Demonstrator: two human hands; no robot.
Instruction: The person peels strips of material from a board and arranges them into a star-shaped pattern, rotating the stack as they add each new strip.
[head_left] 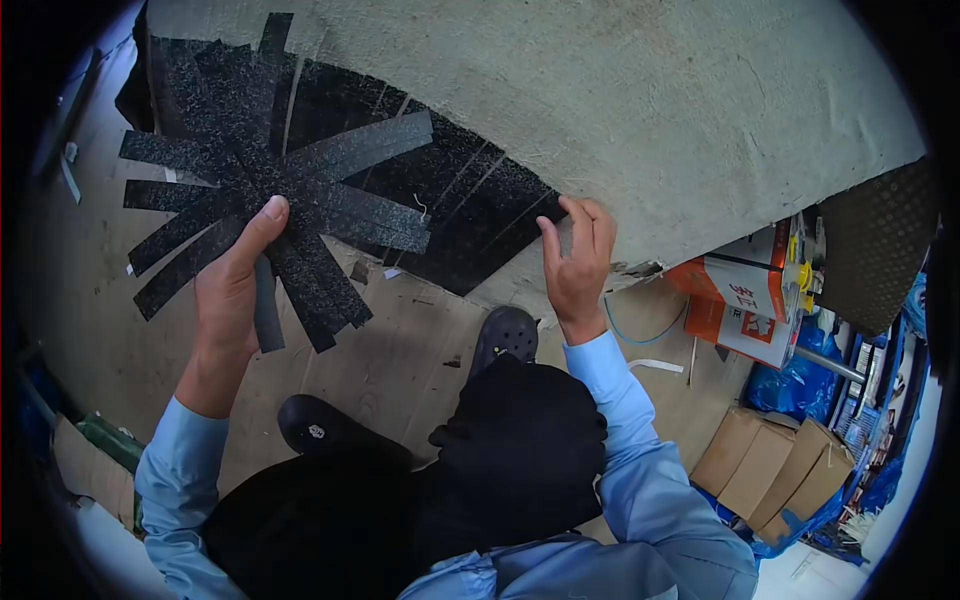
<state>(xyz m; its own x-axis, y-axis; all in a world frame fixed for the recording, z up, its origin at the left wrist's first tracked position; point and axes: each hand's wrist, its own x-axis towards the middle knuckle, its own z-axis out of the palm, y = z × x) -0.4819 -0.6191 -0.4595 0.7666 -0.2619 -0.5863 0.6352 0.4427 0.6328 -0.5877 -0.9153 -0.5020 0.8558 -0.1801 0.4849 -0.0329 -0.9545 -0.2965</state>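
My left hand (235, 275) grips a fanned bundle of black speckled strips (270, 190), its thumb pressed on top at the middle where they cross. The strips spread out in several directions, some with white bits at their ends. Behind them, more black strips (465, 200) lie side by side on a large pale grey, rough-surfaced slab (680, 110). My right hand (580, 250) is at the right-hand tip of this black patch, fingers bent and thumb apart from them. Its fingertips are right at the edge of the black material.
Below the slab is a wooden floor (400, 340) with small scraps and my dark clogs (505, 335). On the right are orange-and-white boxes (745, 300), flattened cardboard (760, 465), a blue plastic bag (795, 385) and a brown patterned sheet (880, 250). A thin blue cord (640, 340) lies on the floor.
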